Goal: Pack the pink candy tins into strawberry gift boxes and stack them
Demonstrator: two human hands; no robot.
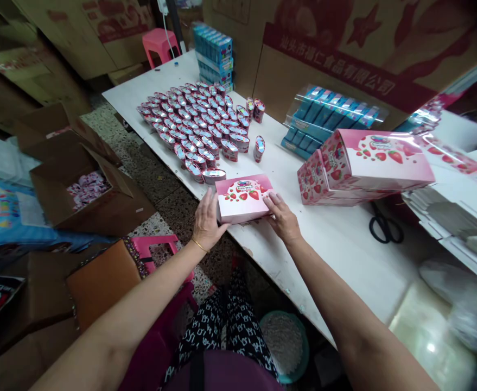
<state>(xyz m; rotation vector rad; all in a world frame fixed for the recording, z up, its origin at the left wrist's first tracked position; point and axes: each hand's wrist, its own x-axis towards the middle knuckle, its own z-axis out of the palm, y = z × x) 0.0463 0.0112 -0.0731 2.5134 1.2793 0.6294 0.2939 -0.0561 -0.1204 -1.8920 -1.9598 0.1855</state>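
Head view: both hands hold a pink box (244,196) at mid-frame.
The box sits at the edge of the white table (281,174), strawberry-printed face up. The left hand (207,220) lies against its left end, fingers together, thumb at the lower corner. The right hand (282,217) grips its right end, fingertips on the top edge; the fingers beneath are partly hidden. Upright oval cups (230,150) stand massed from centre to upper left of the box, the nearest one just beside it. Stacked strawberry boxes (385,163) stand at right of frame, scissors (386,228) below them. Blue packs (309,133) lie behind the stack. An open carton (120,201) at left of frame contains small wrapped pieces (88,189).
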